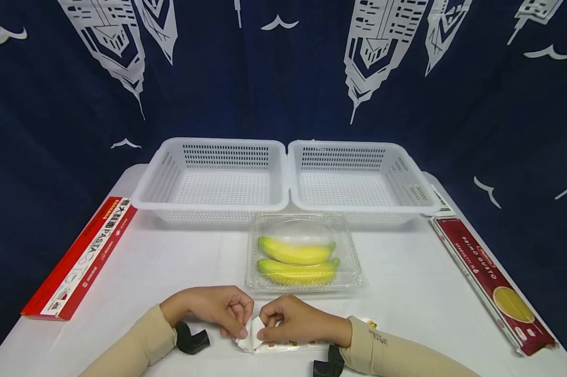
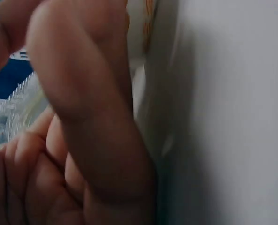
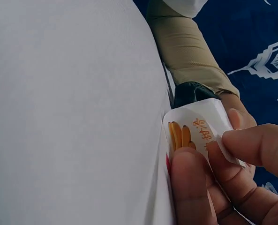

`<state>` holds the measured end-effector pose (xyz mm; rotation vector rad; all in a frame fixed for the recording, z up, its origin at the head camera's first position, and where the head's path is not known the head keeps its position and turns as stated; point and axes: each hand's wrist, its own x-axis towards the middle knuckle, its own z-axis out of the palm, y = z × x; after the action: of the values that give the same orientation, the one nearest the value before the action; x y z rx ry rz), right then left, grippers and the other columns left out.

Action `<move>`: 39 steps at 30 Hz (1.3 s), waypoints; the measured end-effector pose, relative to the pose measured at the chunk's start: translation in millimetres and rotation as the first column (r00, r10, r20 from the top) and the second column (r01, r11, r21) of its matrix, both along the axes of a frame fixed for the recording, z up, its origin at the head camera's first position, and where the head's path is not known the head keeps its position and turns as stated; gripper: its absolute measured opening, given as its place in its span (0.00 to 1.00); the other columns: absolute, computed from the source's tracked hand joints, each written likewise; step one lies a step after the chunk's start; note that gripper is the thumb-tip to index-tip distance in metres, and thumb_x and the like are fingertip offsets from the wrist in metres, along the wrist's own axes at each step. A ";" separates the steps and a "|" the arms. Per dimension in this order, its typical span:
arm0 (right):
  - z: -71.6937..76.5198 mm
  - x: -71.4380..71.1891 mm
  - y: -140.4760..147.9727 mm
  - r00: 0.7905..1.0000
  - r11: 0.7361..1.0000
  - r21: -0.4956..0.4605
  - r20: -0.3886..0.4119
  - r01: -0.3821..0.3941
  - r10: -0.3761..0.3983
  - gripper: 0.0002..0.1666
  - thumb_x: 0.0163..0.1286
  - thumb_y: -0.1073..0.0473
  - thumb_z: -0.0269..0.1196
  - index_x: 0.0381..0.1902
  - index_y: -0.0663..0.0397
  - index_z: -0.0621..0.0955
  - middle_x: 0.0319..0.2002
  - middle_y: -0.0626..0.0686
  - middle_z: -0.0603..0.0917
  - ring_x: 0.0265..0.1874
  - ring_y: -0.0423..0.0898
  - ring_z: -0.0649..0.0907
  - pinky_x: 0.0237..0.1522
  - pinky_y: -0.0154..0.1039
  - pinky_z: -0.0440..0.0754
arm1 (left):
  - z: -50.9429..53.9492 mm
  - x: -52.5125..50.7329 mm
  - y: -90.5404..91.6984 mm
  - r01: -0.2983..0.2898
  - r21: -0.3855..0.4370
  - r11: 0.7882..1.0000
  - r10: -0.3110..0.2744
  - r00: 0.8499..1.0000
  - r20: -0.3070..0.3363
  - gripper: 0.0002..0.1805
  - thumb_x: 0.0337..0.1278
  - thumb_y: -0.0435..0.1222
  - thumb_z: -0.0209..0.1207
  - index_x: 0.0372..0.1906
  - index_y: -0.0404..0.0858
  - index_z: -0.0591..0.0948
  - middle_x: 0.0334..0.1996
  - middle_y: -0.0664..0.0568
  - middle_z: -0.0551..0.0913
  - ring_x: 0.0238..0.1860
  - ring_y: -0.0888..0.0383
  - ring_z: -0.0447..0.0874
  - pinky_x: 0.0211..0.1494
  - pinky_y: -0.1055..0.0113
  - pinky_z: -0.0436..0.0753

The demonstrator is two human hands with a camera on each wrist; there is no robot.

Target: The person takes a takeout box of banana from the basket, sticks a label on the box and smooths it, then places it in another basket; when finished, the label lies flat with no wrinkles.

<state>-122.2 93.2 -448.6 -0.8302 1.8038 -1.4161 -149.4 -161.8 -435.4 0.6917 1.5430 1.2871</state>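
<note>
A white label [image 3: 205, 111] printed with orange characters and bananas is between the two hands in the right wrist view. In the head view, the left hand [image 1: 217, 308] pinches the label's folded white end [image 1: 251, 336] between thumb and fingers. From the other side, the right hand [image 1: 302, 320] pinches the same end. More of the printed strip lies under the right hand, partly hidden. Just beyond the hands sits a clear plastic clamshell box [image 1: 307, 222], its lid down over two yellow bananas [image 1: 297, 253]. Fingers of the left hand [image 2: 92, 108] fill much of the left wrist view.
Two white perforated baskets, one left [image 1: 213, 207] and one right [image 1: 363, 208], stand side by side behind the box. A red pasta box [image 1: 80, 256] lies at the left table edge, a dark red spaghetti pack [image 1: 495, 285] at the right. Black wrist mounts sit below both hands.
</note>
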 end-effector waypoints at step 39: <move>18.9 8.5 24.5 0.997 0.993 -0.112 -0.060 -0.044 0.038 0.08 0.69 0.76 0.68 0.45 0.72 0.85 0.30 0.65 0.88 0.30 0.31 0.84 0.36 0.25 0.84 | 28.4 -16.7 -16.3 -0.620 -0.021 0.784 0.484 0.633 -0.604 0.26 0.73 0.40 0.67 0.68 0.33 0.77 0.48 0.49 0.89 0.49 0.52 0.87 0.54 0.54 0.85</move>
<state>-113.8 117.6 -429.7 -0.9701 1.7523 -1.4929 -166.0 -178.1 -407.0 0.4730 2.5211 1.3682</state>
